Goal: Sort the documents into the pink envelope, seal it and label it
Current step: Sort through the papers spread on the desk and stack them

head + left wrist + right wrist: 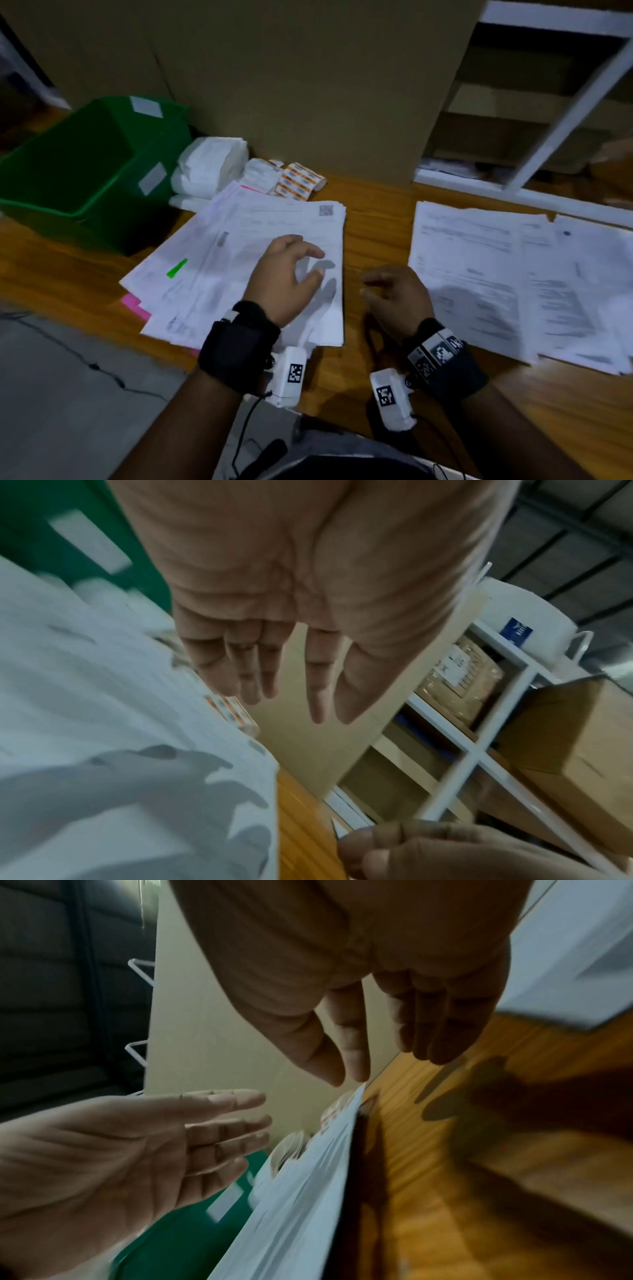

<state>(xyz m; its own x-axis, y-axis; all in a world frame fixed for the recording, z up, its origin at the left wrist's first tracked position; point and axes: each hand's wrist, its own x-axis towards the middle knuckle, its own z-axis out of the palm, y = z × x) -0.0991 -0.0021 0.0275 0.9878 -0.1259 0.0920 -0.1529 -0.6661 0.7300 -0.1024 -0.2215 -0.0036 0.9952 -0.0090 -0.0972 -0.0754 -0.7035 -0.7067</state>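
Wooden desk (pixel 373 222): documents (pixel 260 246) beneath left hand (pixel 284 274), fingers spread, empty; right hand (pixel 397 298) beside, slack.

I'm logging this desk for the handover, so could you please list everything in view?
paper stack: one, white, desk left-centre, over the pink envelope
pink envelope: one, pink, edges showing under that stack
spread papers: several, white, desk right
green bins: two, green, far left
label rolls: a few, orange-white, behind the stack
cardboard sheet: one, brown, upright behind
left hand: open, above the stack
right hand: open, between the piles
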